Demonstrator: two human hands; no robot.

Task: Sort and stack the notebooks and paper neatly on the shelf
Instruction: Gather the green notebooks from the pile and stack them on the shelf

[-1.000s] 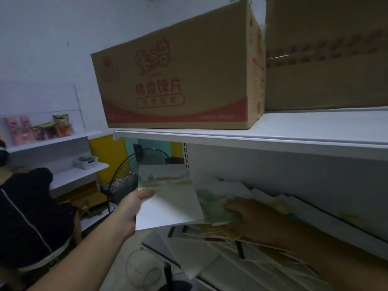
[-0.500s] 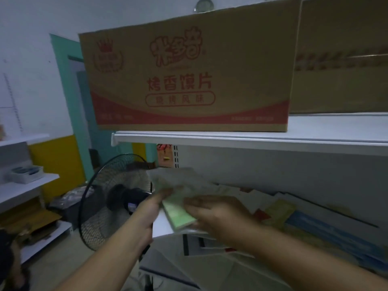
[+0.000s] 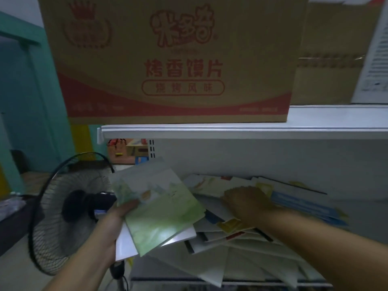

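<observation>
We grasp green notebooks (image 3: 165,215) in our left hand (image 3: 113,223). Our right hand (image 3: 245,204) lies on the pile (image 3: 241,248) on the shelf (image 3: 273,162); its grip we cannot tell. The cardboard box (image 3: 168,59) is cut off above.

We list: cardboard box (image 3: 168,59), top cropped by frame edge, small print blurred; printed sheet (image 3: 375,59), cut off at right, text unreadable; left hand (image 3: 111,223), fingers hidden beneath green notebooks (image 3: 159,211); right hand (image 3: 245,202), blurred, so we cannot tell its grip.

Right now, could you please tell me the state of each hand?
Left hand: holding green notebooks.
Right hand: palm down on the shelf pile; grip cannot be told.
</observation>
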